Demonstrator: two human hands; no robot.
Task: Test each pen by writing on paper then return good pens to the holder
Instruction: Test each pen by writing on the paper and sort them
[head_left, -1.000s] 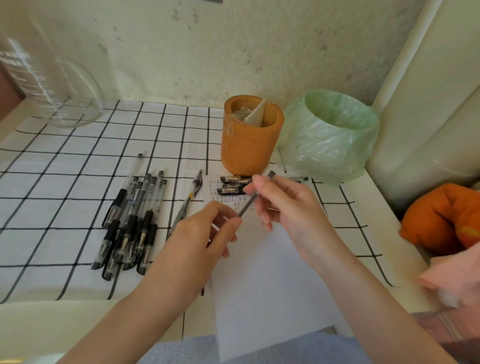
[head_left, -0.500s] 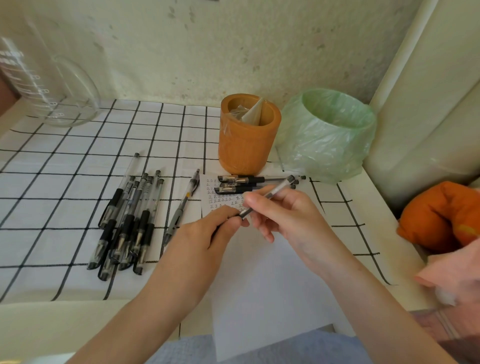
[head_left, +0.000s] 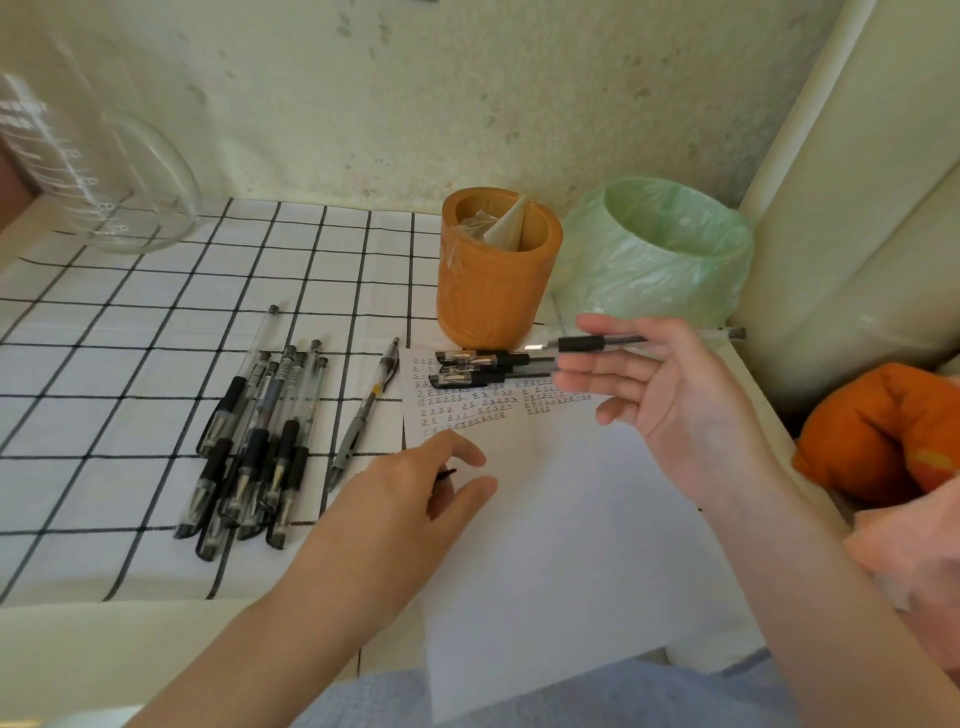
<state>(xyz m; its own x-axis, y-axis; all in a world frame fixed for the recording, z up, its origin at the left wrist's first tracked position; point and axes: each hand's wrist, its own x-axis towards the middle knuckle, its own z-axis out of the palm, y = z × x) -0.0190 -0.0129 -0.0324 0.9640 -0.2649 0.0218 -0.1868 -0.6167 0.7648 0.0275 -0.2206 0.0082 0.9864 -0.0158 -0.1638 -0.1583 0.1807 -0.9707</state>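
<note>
Pen (head_left: 597, 343) held level in the right hand (head_left: 675, 410), pinched by its upper fingers, centre-right, beside the orange holder (head_left: 493, 296); left hand (head_left: 410, 499), lower centre on the paper (head_left: 571, 545), perhaps pinches a small dark bit (head_left: 448, 473)

The blurred right fingers (head_left: 597, 371) hide part of a pen (head_left: 582, 343); the left fingers (head_left: 457, 449) mostly cover a small black thing (head_left: 448, 474).
</note>
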